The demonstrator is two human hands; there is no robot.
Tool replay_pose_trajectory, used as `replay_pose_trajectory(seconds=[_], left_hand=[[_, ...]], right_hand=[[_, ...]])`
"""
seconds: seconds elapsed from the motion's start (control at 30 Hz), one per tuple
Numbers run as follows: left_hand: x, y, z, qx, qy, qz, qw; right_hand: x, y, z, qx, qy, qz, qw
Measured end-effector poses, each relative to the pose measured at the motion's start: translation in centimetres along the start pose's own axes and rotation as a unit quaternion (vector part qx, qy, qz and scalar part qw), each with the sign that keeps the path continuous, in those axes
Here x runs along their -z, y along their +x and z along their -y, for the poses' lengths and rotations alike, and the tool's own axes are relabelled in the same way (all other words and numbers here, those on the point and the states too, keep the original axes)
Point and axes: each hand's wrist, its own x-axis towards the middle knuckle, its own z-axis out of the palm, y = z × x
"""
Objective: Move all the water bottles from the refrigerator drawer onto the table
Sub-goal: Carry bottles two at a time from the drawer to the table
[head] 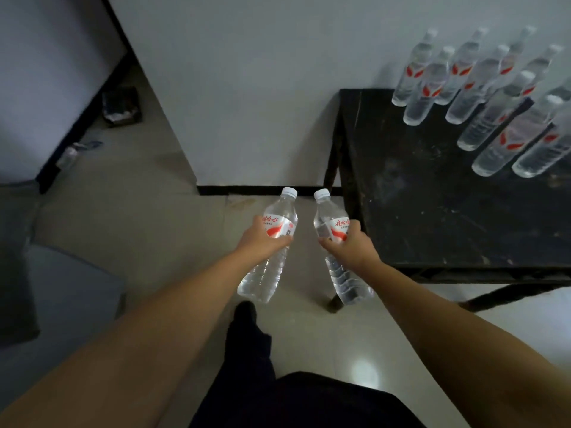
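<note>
My left hand [259,239] grips a clear water bottle [270,267] with a white cap and a red-and-white label, held over the floor. My right hand [350,245] grips a second, matching water bottle [340,273] just left of the black table [432,205]. Both bottles point cap-forward, side by side. Several more water bottles [482,100] stand upright at the table's far right corner. The refrigerator drawer is not clearly in view.
A white wall [247,88] with a black skirting runs ahead. A grey appliance [61,288] sits low at the left. A dark box [122,105] and a small object lie on the tiled floor at the far left. My dark-trousered leg [250,341] steps forward.
</note>
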Motion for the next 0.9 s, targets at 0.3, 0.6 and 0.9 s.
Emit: replay_pose_trajectory(seconds=[0.3,0.6,0.9], left_hand=[[3.3,15.1,-7.0,-0.068,0.066,0.091,0.991],[3.7,25.1,-15.5,-0.137,0.123,0.173,0.968],[-5.1,30.6,-24.8,-0.199,0.17,0.265,0.928]], right_hand=[[1.8,11.9,4.9,-0.093,0.051,-0.076,0.992],[4.3,17.4,6.6,-0.173,0.119,-0.156,0.965],[11.3,22.6,2.2,-0.23,0.134,-0.221,0.938]])
